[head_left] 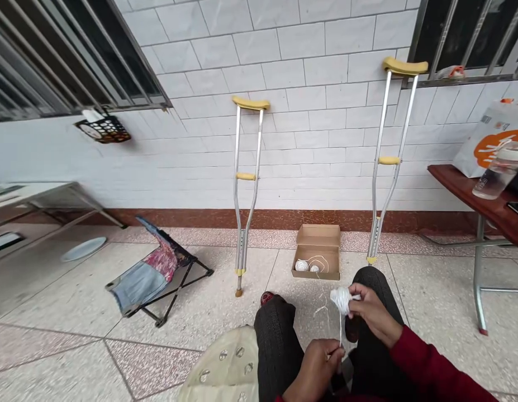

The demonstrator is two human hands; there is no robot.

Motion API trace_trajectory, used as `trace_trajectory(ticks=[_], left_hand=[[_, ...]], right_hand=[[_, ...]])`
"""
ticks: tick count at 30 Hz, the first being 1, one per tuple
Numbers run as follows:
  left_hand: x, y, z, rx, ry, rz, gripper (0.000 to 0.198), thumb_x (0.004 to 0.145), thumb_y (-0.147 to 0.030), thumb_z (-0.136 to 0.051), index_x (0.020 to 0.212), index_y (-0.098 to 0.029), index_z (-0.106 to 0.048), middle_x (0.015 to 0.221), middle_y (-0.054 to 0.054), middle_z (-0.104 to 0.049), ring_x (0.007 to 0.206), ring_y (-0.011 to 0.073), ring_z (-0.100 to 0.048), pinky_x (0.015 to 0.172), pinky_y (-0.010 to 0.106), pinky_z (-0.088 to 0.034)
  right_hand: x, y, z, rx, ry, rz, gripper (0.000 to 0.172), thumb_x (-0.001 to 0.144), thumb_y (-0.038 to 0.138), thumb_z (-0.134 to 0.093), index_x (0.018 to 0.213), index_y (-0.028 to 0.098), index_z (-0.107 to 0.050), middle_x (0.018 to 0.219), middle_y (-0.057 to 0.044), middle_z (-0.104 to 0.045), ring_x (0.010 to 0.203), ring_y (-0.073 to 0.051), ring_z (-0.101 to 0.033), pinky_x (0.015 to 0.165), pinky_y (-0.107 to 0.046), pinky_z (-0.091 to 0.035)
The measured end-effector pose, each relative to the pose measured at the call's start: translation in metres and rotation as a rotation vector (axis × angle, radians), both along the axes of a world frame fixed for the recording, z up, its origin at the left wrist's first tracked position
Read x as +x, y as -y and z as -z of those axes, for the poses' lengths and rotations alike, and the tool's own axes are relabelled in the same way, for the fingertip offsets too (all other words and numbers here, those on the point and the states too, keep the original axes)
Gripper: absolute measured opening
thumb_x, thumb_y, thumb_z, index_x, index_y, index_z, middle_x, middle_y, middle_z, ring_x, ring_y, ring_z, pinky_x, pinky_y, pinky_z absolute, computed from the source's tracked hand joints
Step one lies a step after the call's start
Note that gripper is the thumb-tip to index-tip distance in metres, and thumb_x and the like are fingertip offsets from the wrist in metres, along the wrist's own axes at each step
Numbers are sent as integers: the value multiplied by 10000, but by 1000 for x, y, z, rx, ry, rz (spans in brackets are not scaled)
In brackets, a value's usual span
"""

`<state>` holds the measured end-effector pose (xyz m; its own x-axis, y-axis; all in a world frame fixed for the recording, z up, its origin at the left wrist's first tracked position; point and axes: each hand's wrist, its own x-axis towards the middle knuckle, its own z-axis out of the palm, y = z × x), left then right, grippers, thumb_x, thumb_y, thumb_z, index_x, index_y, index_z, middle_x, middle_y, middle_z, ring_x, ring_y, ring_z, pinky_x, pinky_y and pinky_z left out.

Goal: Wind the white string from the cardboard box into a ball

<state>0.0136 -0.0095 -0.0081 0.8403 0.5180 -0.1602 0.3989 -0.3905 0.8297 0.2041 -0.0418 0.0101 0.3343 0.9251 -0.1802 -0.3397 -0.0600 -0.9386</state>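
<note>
My right hand (371, 312) grips a ball of white yarn (341, 300) above my right knee, fingers closed round its right end. From the ball a white strand (341, 326) runs down to my left hand (319, 365), which pinches it between thumb and finger. Loose yarn ends (322, 308) hang between my knees. On the floor ahead stands an open cardboard box (316, 245), its lid tilted back against the wall, with two smaller white yarn balls (301, 265) and a loop of strand inside.
Two crutches, a left one (241, 245) and a right one (375, 223), lean on the tiled wall. A folding stool (145, 285) stands at left, near a round plastic stool (225, 371). A red table (464, 190) at right carries a bottle (497, 173) and a bag (480, 139).
</note>
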Motion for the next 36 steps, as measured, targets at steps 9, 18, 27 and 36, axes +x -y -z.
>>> trace_trajectory(ticks=[9,18,27,36], left_hand=[[-12,-17,-28,295,-68,23,326,902,-248,-496,595,-168,-572,607,1,-611,647,138,-548,927,299,-337],[-24,-12,-3,-212,192,-215,436,849,-466,-522,569,-142,-606,597,16,-586,600,142,-525,619,226,-392],[-38,-33,11,-90,197,-422,478,855,-496,-491,530,-152,-561,553,6,-560,586,139,-504,643,234,-390],[-33,-12,18,181,-138,-99,300,876,-301,-533,617,-167,-604,631,12,-614,640,146,-547,627,222,-357]], right_hand=[[-23,31,57,-65,358,-502,254,479,65,-675,709,160,-626,638,66,-537,603,-89,-427,537,-189,-303],[-23,25,1,-133,-269,-388,378,527,294,-827,858,210,-663,739,19,-592,565,-113,-523,523,-220,-396],[-44,-22,-45,-20,-69,-454,320,589,265,-780,892,189,-709,807,-31,-655,635,-149,-543,525,-233,-400],[-16,-46,25,16,425,-64,294,576,158,-662,869,164,-687,783,-28,-666,676,-174,-561,594,-269,-437]])
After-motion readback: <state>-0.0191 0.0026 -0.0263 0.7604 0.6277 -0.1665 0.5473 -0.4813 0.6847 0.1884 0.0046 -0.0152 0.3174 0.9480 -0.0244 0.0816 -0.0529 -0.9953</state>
